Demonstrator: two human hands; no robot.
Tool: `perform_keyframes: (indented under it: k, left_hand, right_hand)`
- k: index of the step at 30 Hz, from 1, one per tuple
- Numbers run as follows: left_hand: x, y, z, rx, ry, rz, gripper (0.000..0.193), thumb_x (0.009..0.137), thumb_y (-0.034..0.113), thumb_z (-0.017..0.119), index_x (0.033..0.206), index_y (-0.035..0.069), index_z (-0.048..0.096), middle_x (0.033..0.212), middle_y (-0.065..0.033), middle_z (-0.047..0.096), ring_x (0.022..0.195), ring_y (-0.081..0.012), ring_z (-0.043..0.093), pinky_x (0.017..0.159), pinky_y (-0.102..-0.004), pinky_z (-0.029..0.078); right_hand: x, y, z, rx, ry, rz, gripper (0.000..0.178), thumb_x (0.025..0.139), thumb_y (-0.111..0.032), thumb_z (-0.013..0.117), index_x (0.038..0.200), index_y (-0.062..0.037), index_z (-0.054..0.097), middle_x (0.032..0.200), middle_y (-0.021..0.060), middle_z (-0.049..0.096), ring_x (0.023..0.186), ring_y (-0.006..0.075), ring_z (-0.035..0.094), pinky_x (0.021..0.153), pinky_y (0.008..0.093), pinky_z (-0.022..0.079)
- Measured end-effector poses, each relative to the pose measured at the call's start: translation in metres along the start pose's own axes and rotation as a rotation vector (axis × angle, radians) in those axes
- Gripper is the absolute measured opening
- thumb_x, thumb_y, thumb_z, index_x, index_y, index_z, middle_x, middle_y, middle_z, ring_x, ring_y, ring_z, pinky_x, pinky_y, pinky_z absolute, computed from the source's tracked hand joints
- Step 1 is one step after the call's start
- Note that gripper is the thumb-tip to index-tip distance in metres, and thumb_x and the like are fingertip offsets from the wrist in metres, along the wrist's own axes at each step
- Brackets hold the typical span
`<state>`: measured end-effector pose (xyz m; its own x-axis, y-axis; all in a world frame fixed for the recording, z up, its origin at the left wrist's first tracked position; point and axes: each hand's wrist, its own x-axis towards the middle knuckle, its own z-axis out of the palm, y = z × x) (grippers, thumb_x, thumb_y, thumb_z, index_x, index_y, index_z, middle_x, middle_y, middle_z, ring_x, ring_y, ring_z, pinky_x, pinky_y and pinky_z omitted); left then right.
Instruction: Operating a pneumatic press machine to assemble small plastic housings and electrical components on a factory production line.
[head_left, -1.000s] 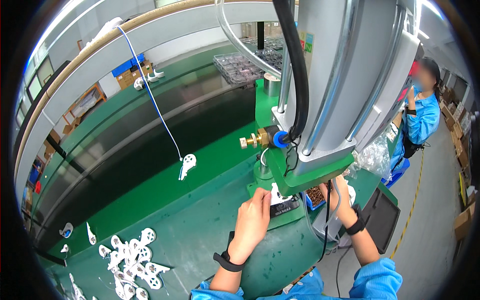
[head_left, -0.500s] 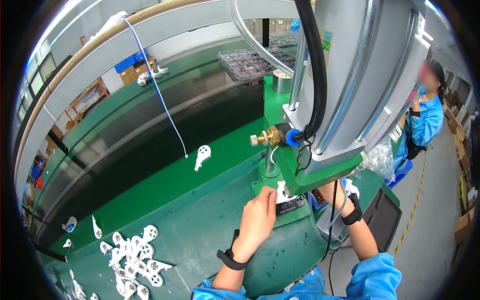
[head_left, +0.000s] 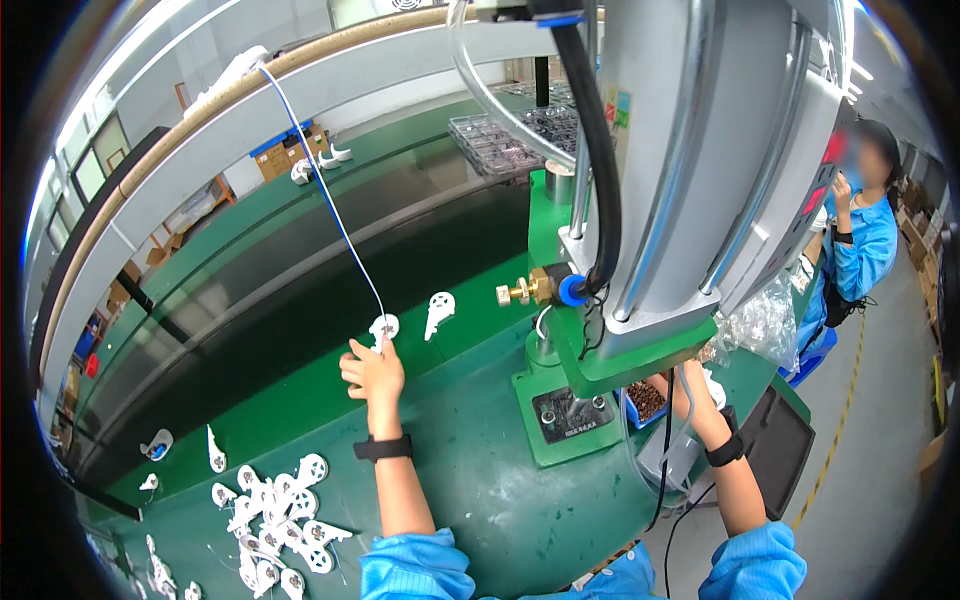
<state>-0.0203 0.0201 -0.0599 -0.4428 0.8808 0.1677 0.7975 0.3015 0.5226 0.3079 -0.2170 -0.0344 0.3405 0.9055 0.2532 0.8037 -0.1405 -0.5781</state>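
Left hand (head_left: 373, 378) stretched out over the green strip (head_left: 485, 290)

Its fingers are loosely spread at a white wheel-headed part (head_left: 388, 326), near the workbench's (head_left: 470, 430) far edge; whether the part is pinched cannot be told. It is probably set beside a matching white part (head_left: 439, 315) so that both are kept off the bench. The right hand (head_left: 703, 405) is partly hidden by the press (head_left: 640, 345), its grip not visible; small brown pieces (head_left: 646, 400) were perhaps placed there for easy reach. Half a second ago a white part was being held by the left hand on the black fixture plate (head_left: 572, 418); now two round metal fittings are exposed there.
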Motion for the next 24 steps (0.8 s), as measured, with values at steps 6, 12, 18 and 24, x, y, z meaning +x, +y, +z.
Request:
perform_keyframes:
  k: [6, 12, 18, 24]
  left_hand:
    - [0.003, 0.048, 0.068, 0.001, -0.198, 0.593, 0.066, 0.076, 0.038, 0.064, 0.130, 0.014, 0.035, 0.119, -0.0136, 0.039, 0.113, -0.0316, 0.035, 0.085, -0.0496, 0.035]
    - [0.015, 0.060, 0.104, 0.096, -0.390, 0.640, 0.039, 0.081, 0.031, 0.059, 0.119, 0.028, 0.052, 0.113, -0.0138, 0.044, 0.102, -0.0328, 0.048, 0.080, -0.0447, 0.043]
    - [0.004, 0.056, 0.083, -0.200, -0.500, 0.638, 0.046, 0.082, 0.008, 0.045, 0.127, 0.013, 0.038, 0.099, -0.0278, 0.054, 0.088, -0.0423, 0.057, 0.076, -0.0478, 0.047]
    - [-0.057, 0.041, -0.064, -0.690, -0.817, 0.629, 0.037, 0.090, 0.014, 0.039, 0.126, 0.005, 0.036, 0.076, -0.0134, 0.059, 0.068, -0.0231, 0.056, 0.065, -0.0344, 0.045]
  right_hand:
    - [-0.010, -0.010, -0.009, 0.050, 0.033, -0.004, 0.018, 0.072, -0.011, 0.067, 0.079, 0.0036, 0.060, 0.058, 0.0170, 0.057, 0.050, 0.0219, 0.059, 0.048, 0.0300, 0.043]
    - [-0.036, -0.004, -0.020, 0.124, 0.072, -0.015, 0.015, 0.065, -0.006, 0.068, 0.079, -0.0016, 0.064, 0.070, 0.0141, 0.061, 0.061, 0.0240, 0.059, 0.057, 0.0312, 0.045]
    - [-0.050, 0.005, -0.021, 0.220, 0.088, 0.063, 0.011, 0.067, -0.004, 0.064, 0.076, 0.0015, 0.060, 0.063, 0.0088, 0.055, 0.054, 0.0149, 0.046, 0.051, 0.0280, 0.036]
    - [-0.053, -0.013, -0.027, 0.161, 0.116, -0.014, 0.011, 0.069, -0.005, 0.065, 0.076, 0.0007, 0.060, 0.063, 0.0077, 0.054, 0.054, 0.0155, 0.045, 0.052, 0.0277, 0.035]
